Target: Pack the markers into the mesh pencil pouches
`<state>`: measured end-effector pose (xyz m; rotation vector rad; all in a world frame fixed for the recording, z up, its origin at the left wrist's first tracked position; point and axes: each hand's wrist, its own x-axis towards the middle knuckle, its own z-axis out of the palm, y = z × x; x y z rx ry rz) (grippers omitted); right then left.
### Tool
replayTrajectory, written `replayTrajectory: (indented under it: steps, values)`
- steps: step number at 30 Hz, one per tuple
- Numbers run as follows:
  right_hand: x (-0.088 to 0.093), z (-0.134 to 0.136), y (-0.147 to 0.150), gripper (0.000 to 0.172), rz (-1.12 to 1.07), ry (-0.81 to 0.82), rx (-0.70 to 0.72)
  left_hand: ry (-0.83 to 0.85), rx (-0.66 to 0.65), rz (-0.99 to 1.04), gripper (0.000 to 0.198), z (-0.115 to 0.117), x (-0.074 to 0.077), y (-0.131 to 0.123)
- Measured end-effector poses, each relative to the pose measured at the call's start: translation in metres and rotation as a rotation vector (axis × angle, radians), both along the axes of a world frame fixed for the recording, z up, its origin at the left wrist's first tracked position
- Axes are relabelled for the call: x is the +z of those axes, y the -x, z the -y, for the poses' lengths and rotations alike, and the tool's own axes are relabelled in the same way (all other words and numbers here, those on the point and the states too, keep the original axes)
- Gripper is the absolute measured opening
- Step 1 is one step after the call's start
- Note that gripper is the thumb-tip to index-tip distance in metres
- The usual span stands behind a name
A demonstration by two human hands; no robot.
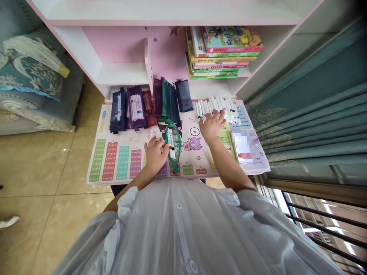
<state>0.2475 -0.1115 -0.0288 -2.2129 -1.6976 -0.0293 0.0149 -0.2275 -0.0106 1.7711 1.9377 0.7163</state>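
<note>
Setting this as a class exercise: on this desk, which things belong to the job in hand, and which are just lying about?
In use: green mesh pouch with markers, held by left hand; white markers under right hand; purple pouch.
Lying about: times-table mat; books; curtain.

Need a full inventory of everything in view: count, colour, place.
desk mat: 1, pink and white, printed times tables, under the items below
mesh pouch: 1, green-rimmed, open, white markers inside, mid-mat
pencil cases: about 7, navy, purple, red, green, along mat's back edge
markers: many, white, loose, mat's back right
blurred card: 1, white, mat's right
books: one stack, multicoloured, on shelf
shelf unit: 1, pink and white, behind mat
curtain: 1, teal, right
cushion: 1, teal patterned, left
floor tiles: beige, below left
window bars: dark, lower right
left hand: 1, at mesh pouch
right hand: 1, spread at markers
shirt: 1, white, on the person
</note>
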Motion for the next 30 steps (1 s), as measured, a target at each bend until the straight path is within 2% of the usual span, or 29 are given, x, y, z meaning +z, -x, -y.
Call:
replayTrajectory:
  steps: [5,13,20,25,30]
  values:
    - [-0.008,-0.028,-0.018,0.032,0.057,0.046,-0.002,0.000,0.009,0.006,0.021,0.000,-0.001,0.001]
    - [-0.013,-0.047,-0.022,0.036,0.106,0.259,-0.055,0.018,0.011,0.007,0.020,-0.001,0.002,0.000]
    - [-0.018,-0.057,-0.028,0.036,0.076,0.253,-0.087,0.028,0.002,-0.013,0.020,-0.002,0.002,0.001]
    - [-0.011,-0.040,-0.027,0.027,0.027,0.088,-0.046,0.042,-0.004,-0.018,0.021,-0.002,0.004,0.001]
    - [0.008,0.001,-0.011,0.018,-0.117,-0.025,0.020,0.042,0.000,-0.007,0.020,-0.002,0.005,0.001]
